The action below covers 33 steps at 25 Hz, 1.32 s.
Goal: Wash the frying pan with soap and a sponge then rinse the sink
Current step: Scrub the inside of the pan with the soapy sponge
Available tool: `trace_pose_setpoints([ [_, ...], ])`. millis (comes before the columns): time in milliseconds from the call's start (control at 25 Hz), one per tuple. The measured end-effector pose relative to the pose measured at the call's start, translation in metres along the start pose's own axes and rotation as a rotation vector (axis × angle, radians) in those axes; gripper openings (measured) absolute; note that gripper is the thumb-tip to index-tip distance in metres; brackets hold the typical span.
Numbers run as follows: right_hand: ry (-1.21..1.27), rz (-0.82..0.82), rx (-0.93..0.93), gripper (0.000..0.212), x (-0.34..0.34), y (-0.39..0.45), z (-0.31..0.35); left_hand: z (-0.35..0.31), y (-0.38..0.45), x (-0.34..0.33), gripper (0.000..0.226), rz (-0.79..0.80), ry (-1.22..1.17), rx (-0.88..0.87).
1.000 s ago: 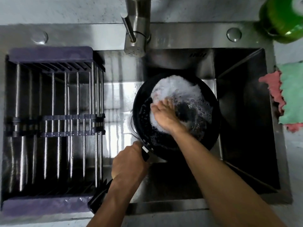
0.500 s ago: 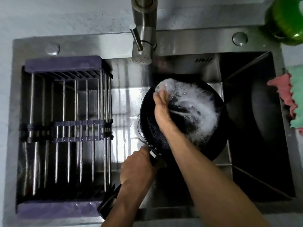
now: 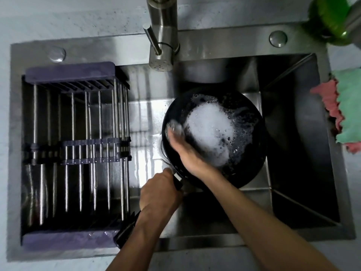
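Observation:
A black frying pan [image 3: 248, 169] sits in the steel sink [image 3: 224, 45], its inside covered with white soap foam [image 3: 211, 130]. My left hand [image 3: 159, 194] grips the pan's black handle [image 3: 127, 230] at the front. My right hand [image 3: 182, 147] is inside the pan at its left rim, fingers pressing a foamy sponge [image 3: 174, 127] that is blurred and mostly hidden. Water is not seen running from the faucet [image 3: 162, 36].
A purple and steel drying rack [image 3: 78, 145] fills the sink's left half. A green dish soap bottle [image 3: 336, 18] stands on the counter at the back right. A teal and pink cloth [image 3: 345, 110] lies on the right counter. The sink's right side is a deeper dark basin.
My right hand swept from the pan's upper left down along the left rim, leaving the foam spread over the pan's middle. The left hand kept its grip on the handle.

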State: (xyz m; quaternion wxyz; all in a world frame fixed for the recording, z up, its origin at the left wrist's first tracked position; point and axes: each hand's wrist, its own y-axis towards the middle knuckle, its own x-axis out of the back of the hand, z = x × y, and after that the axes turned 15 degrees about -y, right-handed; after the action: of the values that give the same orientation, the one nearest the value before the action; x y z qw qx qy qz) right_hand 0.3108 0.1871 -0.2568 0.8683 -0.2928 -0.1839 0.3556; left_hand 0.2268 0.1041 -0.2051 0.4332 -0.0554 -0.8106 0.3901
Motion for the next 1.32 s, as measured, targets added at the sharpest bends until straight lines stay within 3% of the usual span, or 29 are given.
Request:
trace_pose_setpoints([
  [80,-0.153,0.154,-0.003,0.059,0.006,-0.019,-0.013,0.001,0.001,0.000,0.041,-0.004,0.003,-0.003],
  [120,-0.287,0.124,0.031,0.058,0.015,-0.009,-0.020,0.000,0.000,0.000,0.040,-0.003,0.009,-0.008],
  [280,-1.180,-0.183,0.049,0.063,0.093,0.057,-0.020,0.001,0.001,-0.001,0.036,-0.006,-0.004,-0.015],
  [400,-1.534,-0.330,-0.178,0.065,0.141,0.019,-0.059,0.001,0.002,0.000,0.036,-0.010,0.000,-0.015],
  [440,-1.533,-0.301,-0.234,0.064,0.141,0.000,-0.068,0.002,0.002,0.001,0.037,-0.006,0.014,-0.007],
  [560,-1.373,-0.013,-0.395,0.058,0.129,-0.040,-0.077,-0.001,0.001,0.002,0.039,0.015,0.019,0.011],
  [680,-1.404,-0.015,-0.483,0.063,0.116,-0.060,-0.076,0.001,0.002,-0.001,0.035,0.010,-0.012,0.025],
  [760,-1.260,0.188,-0.334,0.068,0.087,-0.076,-0.066,0.001,0.003,0.000,0.036,0.007,-0.001,0.036],
  [840,-1.095,0.335,-0.291,0.052,0.073,-0.086,-0.064,0.001,0.003,0.001,0.037,0.010,0.011,0.027],
  [960,-1.203,0.096,-0.376,0.043,0.096,-0.090,-0.069,-0.002,0.001,0.001,0.032,0.010,-0.003,0.022],
  [1040,-0.949,0.143,-0.297,0.046,0.074,-0.087,-0.058,-0.001,0.002,0.002,0.027,0.005,-0.007,0.032],
  [1120,-0.631,0.281,-0.051,0.062,0.033,-0.075,-0.037,-0.003,0.001,0.003,0.027,0.012,-0.006,0.031],
  [1160,-0.574,0.255,0.003,0.069,0.021,-0.064,-0.040,-0.004,0.001,0.003,0.027,0.017,-0.009,0.029],
  [1200,-0.649,0.242,0.012,0.068,0.028,-0.057,-0.044,-0.003,0.001,0.003,0.028,0.024,-0.009,0.030],
  [1320,-0.926,0.234,-0.214,0.057,0.069,-0.071,-0.067,-0.001,0.003,0.003,0.028,0.016,-0.013,0.019],
])
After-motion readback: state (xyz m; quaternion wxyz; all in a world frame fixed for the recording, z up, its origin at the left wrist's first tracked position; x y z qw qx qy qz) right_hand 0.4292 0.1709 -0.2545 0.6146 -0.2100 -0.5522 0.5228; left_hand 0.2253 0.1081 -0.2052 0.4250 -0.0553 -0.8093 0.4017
